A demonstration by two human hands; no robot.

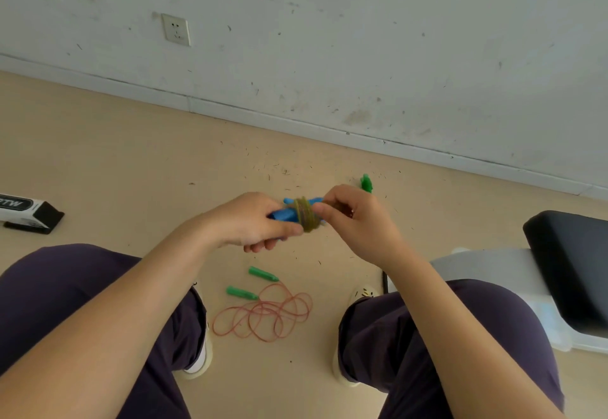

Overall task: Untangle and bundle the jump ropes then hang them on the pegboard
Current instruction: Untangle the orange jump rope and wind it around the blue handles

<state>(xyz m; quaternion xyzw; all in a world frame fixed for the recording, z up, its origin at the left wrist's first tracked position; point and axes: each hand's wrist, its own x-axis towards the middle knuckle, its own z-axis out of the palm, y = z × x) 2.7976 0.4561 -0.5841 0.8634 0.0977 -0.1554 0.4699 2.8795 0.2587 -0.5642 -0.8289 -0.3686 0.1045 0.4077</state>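
While the left hand grips the blue handles, the right hand pinches the olive cord wound round them, held above the floor. Below, between the knees, a red rope with green handles lies loosely coiled. Another green handle shows past the right hand.

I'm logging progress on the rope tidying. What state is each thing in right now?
Blue-handled jump rope: handles together, olive cord wound round them, held in both hands.
Green-handled jump rope with orange cord: loose coils on floor, unbundled.
Left hand: grips the blue handles.
Right hand: pinches the cord at the winding.
Small green piece: on floor, unclear what.
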